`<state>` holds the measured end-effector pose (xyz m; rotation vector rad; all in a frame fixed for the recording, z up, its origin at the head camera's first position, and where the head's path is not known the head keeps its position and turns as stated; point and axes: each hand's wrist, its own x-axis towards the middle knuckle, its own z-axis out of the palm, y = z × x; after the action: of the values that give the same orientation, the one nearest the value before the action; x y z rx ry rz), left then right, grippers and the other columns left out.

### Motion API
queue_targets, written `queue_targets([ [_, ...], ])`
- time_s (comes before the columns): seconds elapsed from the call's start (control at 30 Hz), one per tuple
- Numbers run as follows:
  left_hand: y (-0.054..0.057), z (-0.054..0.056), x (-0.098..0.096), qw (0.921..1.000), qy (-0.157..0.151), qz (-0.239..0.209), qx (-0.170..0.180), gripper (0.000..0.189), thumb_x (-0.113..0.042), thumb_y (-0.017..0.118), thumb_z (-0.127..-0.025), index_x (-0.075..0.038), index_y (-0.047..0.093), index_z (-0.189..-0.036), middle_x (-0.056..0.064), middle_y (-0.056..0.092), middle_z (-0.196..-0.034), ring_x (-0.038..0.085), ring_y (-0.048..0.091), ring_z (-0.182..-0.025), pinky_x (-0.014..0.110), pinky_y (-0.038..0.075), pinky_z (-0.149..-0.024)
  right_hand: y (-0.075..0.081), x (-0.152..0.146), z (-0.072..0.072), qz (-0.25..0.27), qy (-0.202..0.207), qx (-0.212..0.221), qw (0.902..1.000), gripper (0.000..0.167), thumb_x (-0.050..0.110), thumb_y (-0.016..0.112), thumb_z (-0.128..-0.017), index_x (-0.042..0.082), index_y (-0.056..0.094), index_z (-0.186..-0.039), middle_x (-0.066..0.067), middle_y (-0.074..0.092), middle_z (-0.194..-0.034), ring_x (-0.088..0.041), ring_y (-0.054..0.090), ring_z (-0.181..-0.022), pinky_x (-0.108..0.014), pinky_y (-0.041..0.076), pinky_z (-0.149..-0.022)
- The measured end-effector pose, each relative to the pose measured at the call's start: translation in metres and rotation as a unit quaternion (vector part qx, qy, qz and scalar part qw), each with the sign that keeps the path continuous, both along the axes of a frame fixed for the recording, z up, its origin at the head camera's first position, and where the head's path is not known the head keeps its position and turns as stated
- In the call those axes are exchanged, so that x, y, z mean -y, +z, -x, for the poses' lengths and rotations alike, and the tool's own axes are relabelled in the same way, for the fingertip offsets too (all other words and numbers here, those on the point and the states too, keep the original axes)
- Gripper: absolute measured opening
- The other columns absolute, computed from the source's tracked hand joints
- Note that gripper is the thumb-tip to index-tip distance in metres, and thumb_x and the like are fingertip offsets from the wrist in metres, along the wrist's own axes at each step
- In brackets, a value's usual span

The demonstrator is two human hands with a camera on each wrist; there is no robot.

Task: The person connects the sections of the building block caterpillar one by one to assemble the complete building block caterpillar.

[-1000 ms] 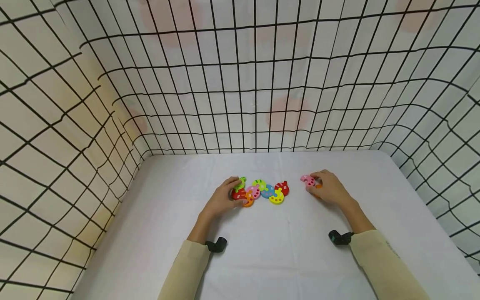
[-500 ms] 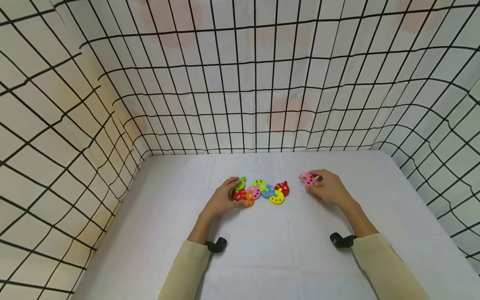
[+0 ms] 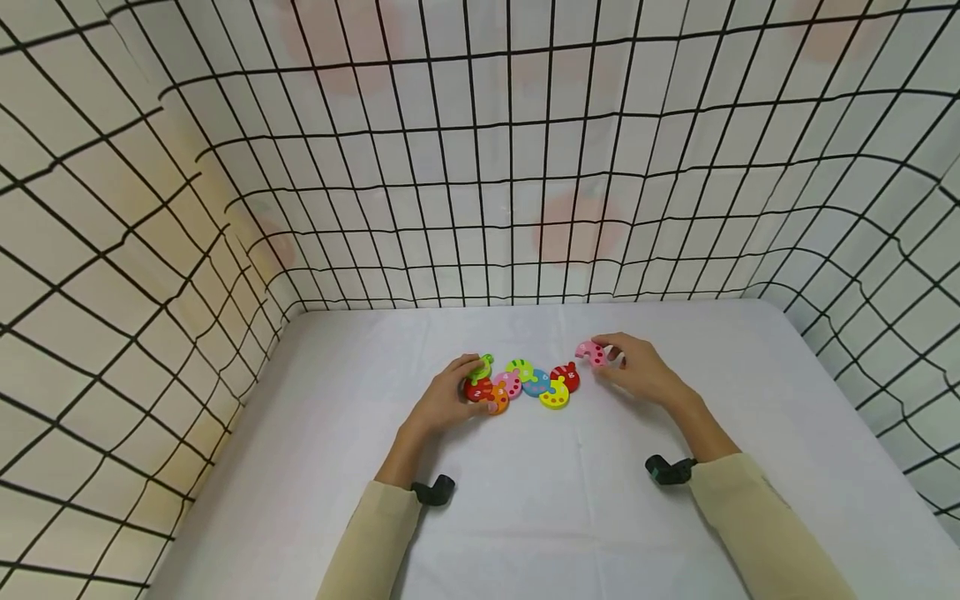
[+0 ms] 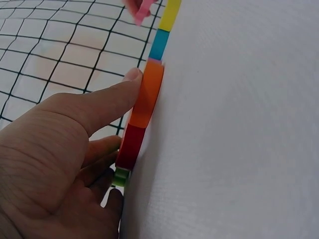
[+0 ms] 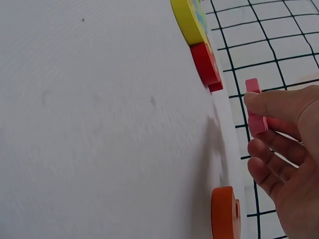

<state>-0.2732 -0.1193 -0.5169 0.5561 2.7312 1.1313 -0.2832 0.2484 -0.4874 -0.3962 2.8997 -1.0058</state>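
Several colourful interlocking puzzle pieces lie joined in a wavy chain on the white tabletop. My left hand (image 3: pixel 444 397) holds the chain's left end, thumb at the orange piece (image 4: pixel 148 94) and fingers around the green piece (image 3: pixel 483 367) and the red piece (image 4: pixel 131 145). Between thumb and fingers, my right hand (image 3: pixel 637 367) pinches a loose pink puzzle piece (image 3: pixel 591 352) with dark red dots. It is raised above the table, close to the red striped piece (image 3: pixel 566 377) at the chain's right end. The yellow piece (image 3: pixel 555 394) and the blue piece (image 3: pixel 536 382) sit beside that one.
A separate orange piece (image 5: pixel 224 214) lies on the table below the right hand, covered by the hand in the head view. Black wire grid (image 3: pixel 510 179) stands along the back and both sides of the white table (image 3: pixel 517 500).
The right hand has lifted the pink piece and carried it left toward the chain, away from the loose orange piece. The left hand stays in place.
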Motion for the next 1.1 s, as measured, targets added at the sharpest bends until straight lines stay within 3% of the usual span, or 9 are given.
queue_targets([
  [0.57,0.001,0.0,0.0,1.0,-0.001,0.0,-0.001,0.078,-0.031,0.084,-0.085,-0.014,0.049,-0.153,0.001,0.039,-0.165,0.027,0.036,-0.154,0.049,0.035,-0.123,-0.008,0.022,0.01,0.008,0.008,0.009,0.9999,0.043,0.018,0.079,-0.09,0.01,0.067,-0.131,-0.007,0.065,-0.093,-0.023,0.057,-0.088,-0.031,0.051,-0.074],
  [1.1,0.001,0.001,0.0,1.0,0.001,0.004,0.002,0.078,-0.032,0.084,-0.085,-0.014,0.05,-0.153,0.001,0.039,-0.165,0.027,0.035,-0.154,0.049,0.034,-0.124,-0.01,0.024,0.008,-0.019,0.007,0.029,0.9994,0.039,0.015,0.074,-0.093,0.008,0.068,-0.13,-0.006,0.062,-0.089,-0.022,0.054,-0.084,-0.029,0.048,-0.071],
])
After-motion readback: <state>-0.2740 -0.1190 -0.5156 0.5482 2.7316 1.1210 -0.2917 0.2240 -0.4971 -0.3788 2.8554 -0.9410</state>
